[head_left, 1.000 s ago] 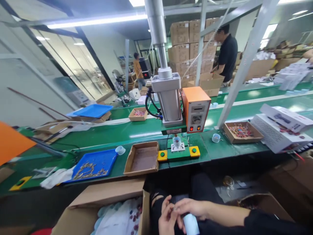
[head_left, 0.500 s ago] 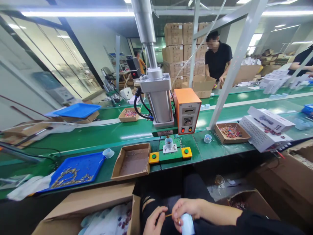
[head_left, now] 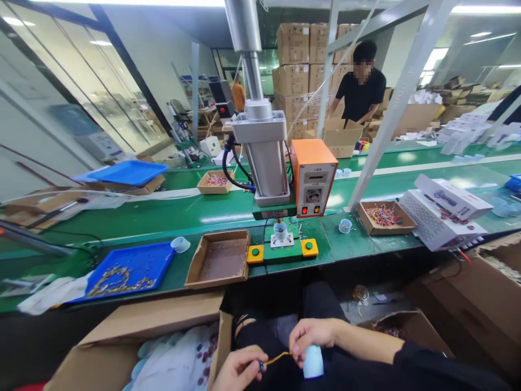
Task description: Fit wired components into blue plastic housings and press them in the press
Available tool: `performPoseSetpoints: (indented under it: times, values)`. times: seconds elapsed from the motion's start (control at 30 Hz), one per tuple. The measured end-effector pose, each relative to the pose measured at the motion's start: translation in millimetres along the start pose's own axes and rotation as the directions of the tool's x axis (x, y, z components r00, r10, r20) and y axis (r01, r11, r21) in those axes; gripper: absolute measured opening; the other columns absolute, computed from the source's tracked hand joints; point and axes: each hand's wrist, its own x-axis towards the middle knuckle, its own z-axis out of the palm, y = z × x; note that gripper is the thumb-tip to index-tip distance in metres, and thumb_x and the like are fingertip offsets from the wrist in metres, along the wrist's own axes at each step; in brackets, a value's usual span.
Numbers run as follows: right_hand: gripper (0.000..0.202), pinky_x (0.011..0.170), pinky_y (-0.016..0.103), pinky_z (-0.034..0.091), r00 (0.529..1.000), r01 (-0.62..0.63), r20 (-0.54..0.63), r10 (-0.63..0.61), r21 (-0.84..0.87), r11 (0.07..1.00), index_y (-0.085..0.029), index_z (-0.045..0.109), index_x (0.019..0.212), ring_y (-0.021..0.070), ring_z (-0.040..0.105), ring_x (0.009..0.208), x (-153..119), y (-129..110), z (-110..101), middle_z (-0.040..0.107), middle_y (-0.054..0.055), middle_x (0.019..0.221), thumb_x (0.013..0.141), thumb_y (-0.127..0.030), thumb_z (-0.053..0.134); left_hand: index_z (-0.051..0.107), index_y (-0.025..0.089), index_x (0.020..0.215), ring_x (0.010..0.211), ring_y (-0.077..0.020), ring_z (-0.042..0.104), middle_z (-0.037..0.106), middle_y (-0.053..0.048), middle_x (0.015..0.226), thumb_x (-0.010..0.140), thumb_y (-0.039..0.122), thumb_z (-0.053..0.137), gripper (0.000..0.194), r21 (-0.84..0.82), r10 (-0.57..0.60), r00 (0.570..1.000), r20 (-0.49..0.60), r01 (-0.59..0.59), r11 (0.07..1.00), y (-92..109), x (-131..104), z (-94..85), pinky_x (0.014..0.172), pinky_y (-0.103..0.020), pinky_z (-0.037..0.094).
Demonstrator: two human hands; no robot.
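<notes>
Above my lap, my left hand (head_left: 238,370) pinches a small dark round part (head_left: 261,366) between thumb and fingers. From that part a thin yellow-orange wire (head_left: 279,357) runs across to my right hand (head_left: 312,332), whose fingertips close on its other end. A light blue plastic cup (head_left: 313,363) is also held in my right hand, under the curled fingers. Ahead of both hands stands a press (head_left: 264,163) with a similar small cup (head_left: 280,232) on its metal fixture. What lies inside the held cup is hidden.
Yellow button boxes (head_left: 255,253) flank the press, beside an orange control box (head_left: 313,176). A shallow cardboard tray (head_left: 222,260) and a blue tray (head_left: 163,266) with small metal parts lie left. An open carton (head_left: 142,320) stands by my left hand. A co-worker (head_left: 362,87) stands across the conveyor.
My left hand has moved left and down, away from my right hand. More wire now shows between them, and the dark part has come into sight. The view has tilted slightly down.
</notes>
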Motion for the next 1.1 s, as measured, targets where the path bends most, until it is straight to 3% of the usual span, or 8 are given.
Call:
performPoseSetpoints:
  times: [0.1,0.23,0.33,0.43,0.53,0.63,0.73,1.1]
  values:
    - [0.063,0.079,0.024,0.053,0.997,0.041,0.073,-0.022,-0.264,0.964,-0.017,0.078,0.093,0.0109,0.067,0.073,-18.4,-17.2,-4.0,0.072,0.0,0.079,0.068,-0.074,0.087,0.088,0.021,0.096,0.083,-0.0239,0.072,0.078,-0.013,0.094,0.079,0.081,0.074,0.063,0.07,0.032,0.995,-0.089,-0.025,0.997,24.0,-3.6,-9.2,0.079,-0.036,0.063]
    - [0.057,0.078,0.024,0.051,0.999,-0.007,0.023,0.032,-0.706,0.708,-0.018,0.081,0.099,0.0133,0.068,0.081,-54.2,-54.9,-20.9,0.075,0.002,0.089,0.084,-0.073,0.074,0.088,0.02,0.097,0.095,-0.0277,0.076,0.081,-0.015,0.098,0.076,0.074,0.081,0.058,0.127,0.057,0.955,-0.291,-0.02,0.992,61.9,-9.8,-15.3,0.089,-0.04,0.064]
    - [0.071,0.083,0.027,0.054,0.979,0.099,-0.061,-0.192,-0.684,0.723,-0.018,0.076,0.122,0.0174,0.07,0.092,-62.3,-78.4,-28.0,0.076,0.005,0.107,0.077,-0.073,0.082,0.087,0.017,0.096,0.085,-0.0242,0.077,0.081,-0.014,0.092,0.08,0.069,0.081,0.055,0.103,0.093,0.923,-0.374,-0.058,0.993,82.1,-7.7,-7.4,0.083,-0.038,0.066]
    - [0.084,0.099,0.036,0.057,0.83,0.307,-0.142,-0.539,-0.69,0.655,-0.018,0.067,0.137,0.0224,0.069,0.113,-55.3,-93.9,-17.6,0.07,0.01,0.129,0.074,-0.069,0.089,0.085,0.013,0.103,0.073,-0.0201,0.075,0.079,-0.012,0.083,0.085,0.065,0.081,0.055,0.019,0.19,0.91,-0.369,-0.197,0.98,96.3,-3.7,9.2,0.07,-0.032,0.066]
    - [0.066,0.113,0.043,0.053,0.698,0.401,-0.065,-0.714,-0.79,0.464,-0.02,0.066,0.135,0.0249,0.066,0.128,-46.8,-104.0,2.2,0.068,0.012,0.136,0.083,-0.055,0.088,0.084,0.016,0.106,0.073,-0.0191,0.074,0.079,-0.011,0.083,0.091,0.056,0.079,0.044,0.073,0.346,0.882,-0.32,-0.34,0.937,110.0,-4.7,26.8,0.068,-0.031,0.065]
    - [0.058,0.115,0.047,0.054,0.624,0.409,0.007,-0.782,-0.855,0.319,-0.022,0.064,0.137,0.0256,0.065,0.131,-41.4,-106.7,16.7,0.07,0.012,0.137,0.089,-0.049,0.085,0.084,0.019,0.109,0.077,-0.0186,0.074,0.079,-0.009,0.086,0.095,0.045,0.079,0.03,0.229,0.478,0.826,-0.299,-0.424,0.876,118.9,-7.9,39.1,0.074,-0.031,0.064]
    - [0.056,0.111,0.048,0.057,0.589,0.386,0.016,-0.808,-0.884,0.264,-0.023,0.063,0.137,0.0256,0.068,0.127,-38.0,-103.6,22.5,0.073,0.012,0.134,0.091,-0.048,0.083,0.083,0.02,0.114,0.083,-0.0182,0.076,0.08,-0.008,0.094,0.095,0.035,0.079,0.024,0.368,0.549,0.785,-0.287,-0.439,0.82,120.8,-8.2,46.7,0.081,-0.031,0.064]
    - [0.055,0.104,0.047,0.06,0.489,0.374,0.094,-0.867,-0.921,0.111,-0.023,0.06,0.138,0.0264,0.069,0.119,-31.3,-100.0,27.7,0.074,0.012,0.128,0.092,-0.043,0.083,0.082,0.018,0.107,0.077,-0.0162,0.075,0.08,-0.005,0.089,0.098,0.036,0.075,0.021,0.448,0.536,0.771,-0.343,-0.367,0.815,119.4,-6.8,59.0,0.076,-0.028,0.063]
